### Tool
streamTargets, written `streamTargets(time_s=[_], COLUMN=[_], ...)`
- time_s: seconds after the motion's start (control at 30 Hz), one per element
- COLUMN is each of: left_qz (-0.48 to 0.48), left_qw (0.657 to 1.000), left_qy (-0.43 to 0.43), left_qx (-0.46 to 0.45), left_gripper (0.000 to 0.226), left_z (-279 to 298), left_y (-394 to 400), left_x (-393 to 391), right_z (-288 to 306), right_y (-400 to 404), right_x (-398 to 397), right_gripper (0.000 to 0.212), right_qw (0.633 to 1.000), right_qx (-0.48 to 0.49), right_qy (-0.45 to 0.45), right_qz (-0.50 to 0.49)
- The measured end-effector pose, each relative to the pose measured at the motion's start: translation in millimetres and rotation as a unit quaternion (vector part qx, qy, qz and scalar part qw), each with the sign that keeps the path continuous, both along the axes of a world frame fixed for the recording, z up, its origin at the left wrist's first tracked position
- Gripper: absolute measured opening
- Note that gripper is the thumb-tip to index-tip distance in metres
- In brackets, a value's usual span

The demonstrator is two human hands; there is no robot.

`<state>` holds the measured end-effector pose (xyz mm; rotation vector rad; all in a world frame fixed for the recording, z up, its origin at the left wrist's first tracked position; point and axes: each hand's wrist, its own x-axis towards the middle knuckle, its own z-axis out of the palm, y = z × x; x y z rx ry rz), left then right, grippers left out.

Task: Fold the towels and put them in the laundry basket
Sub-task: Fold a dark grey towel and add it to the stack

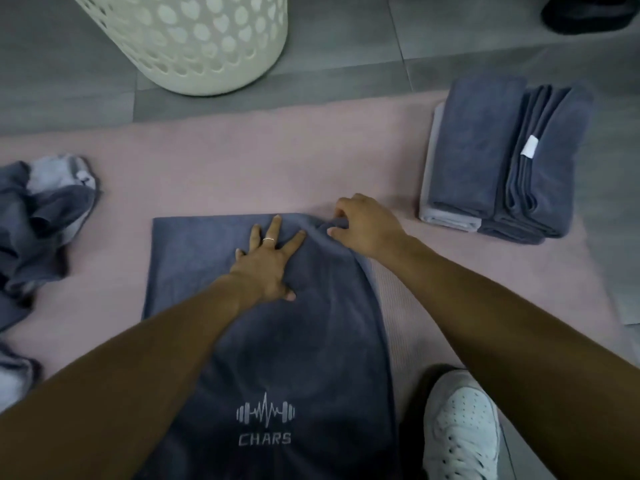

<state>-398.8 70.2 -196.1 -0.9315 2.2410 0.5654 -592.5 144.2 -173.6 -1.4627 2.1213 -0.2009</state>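
Here, a slate-blue terry towel with a printed dumbbell logo [270, 341] is laid flat on the pink mat [225, 168], its long axis running from 6 to 12 o'clock. It is pinned mid-cloth by the left hand [268, 265], fingers spread, while its far corner at 1 o'clock is pinched by the right hand [363, 225], the nearer one for the fold. One crumpled heap of blue and pale towels [41, 223] lies at 9 o'clock, one folded stack of blue towels [498, 161] at 2 o'clock; its towels cannot be counted. One cream perforated plastic laundry basket [194, 39] stands at 11 o'clock.

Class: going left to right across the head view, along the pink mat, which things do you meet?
Crumpled towels → left hand pressing flat on the spread towel → right hand pinching its far corner → folded towel stack.
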Motion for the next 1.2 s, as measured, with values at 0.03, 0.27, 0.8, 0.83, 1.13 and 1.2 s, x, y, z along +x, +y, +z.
streamTargets(time_s=[0.03,0.27,0.8,0.83,1.13,1.2], left_qz=[0.004,0.007,0.031,0.032,0.038,0.039], left_qw=[1.000,1.000,1.000,0.999,0.999,0.999], left_qy=[-0.002,-0.015,-0.002,-0.001,0.012,0.011], left_qx=[0.001,0.002,-0.001,-0.001,0.000,0.001], left_gripper=[0.118,0.119,0.119,0.120,0.120,0.120], left_z=[0,4,1,0,-1,-2], left_y=[0,2,1,1,2,2], left_x=[-1,-1,-2,-2,0,0], right_z=[-4,-8,-17,-16,-41,-42], right_y=[-1,5,25,25,29,29], right_x=[3,-6,-41,-42,-30,-35], right_gripper=[0.026,0.019,0.019,0.019,0.023,0.022], right_qw=[1.000,0.968,0.815,0.835,0.895,0.914], right_qx=[0.011,-0.044,-0.101,-0.101,-0.154,-0.109], right_qy=[0.013,-0.079,-0.428,-0.392,-0.102,-0.080], right_qz=[0.008,-0.235,-0.377,-0.372,-0.406,-0.383])
